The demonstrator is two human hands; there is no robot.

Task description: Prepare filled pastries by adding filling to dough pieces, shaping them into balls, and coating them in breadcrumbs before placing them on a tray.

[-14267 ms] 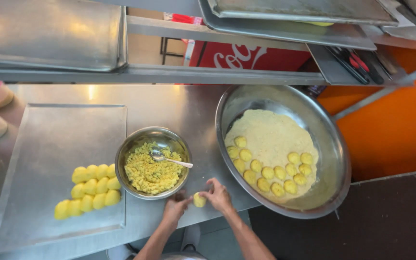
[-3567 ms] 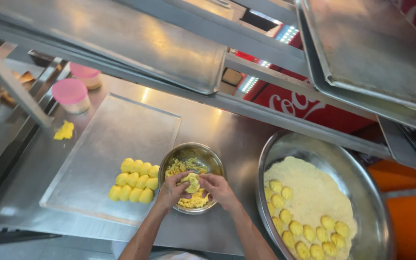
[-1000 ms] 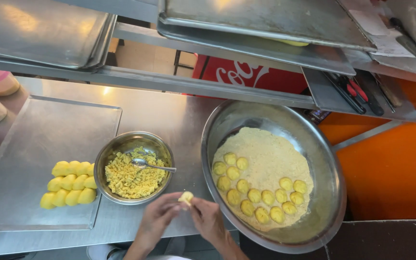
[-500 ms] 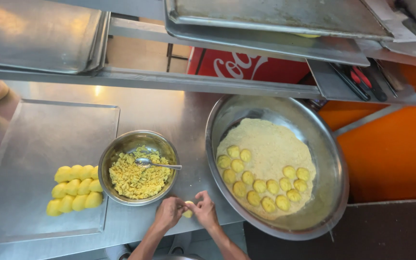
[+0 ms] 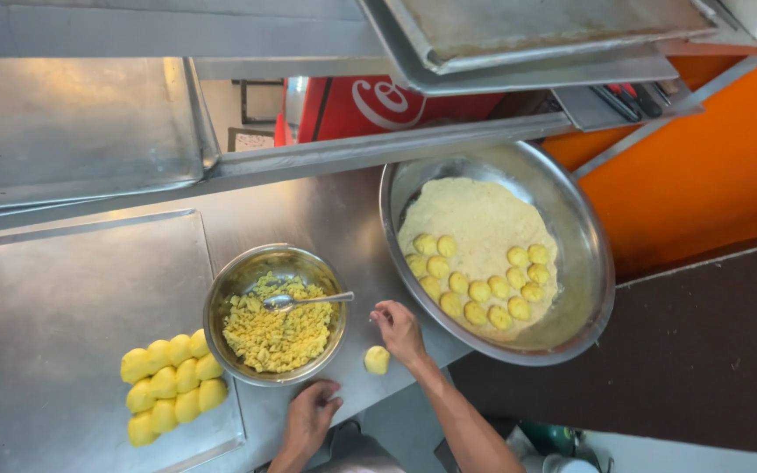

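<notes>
A small yellow dough ball (image 5: pixel 377 359) lies on the steel counter (image 5: pixel 343 219), just in front of a steel bowl (image 5: pixel 221 298) of crumbly yellow filling with a spoon (image 5: pixel 304 300) in it. My right hand (image 5: pixel 399 331) hovers right beside the ball with loosely curled fingers and holds nothing. My left hand (image 5: pixel 308 412) rests on the counter at the near edge, below the bowl, fingers apart and empty.
A wide steel pan (image 5: pixel 589 263) at the right holds pale dough and several round balls (image 5: pixel 479 280). A flat tray (image 5: pixel 72 289) at the left carries several shaped yellow pieces (image 5: pixel 173 385). Shelves with trays overhang the back. An orange wall is at the right.
Half a second ago both hands worked the dough ball together. Now the ball sits on the counter and the hands have come apart, the left one drawn back to the counter's near edge.
</notes>
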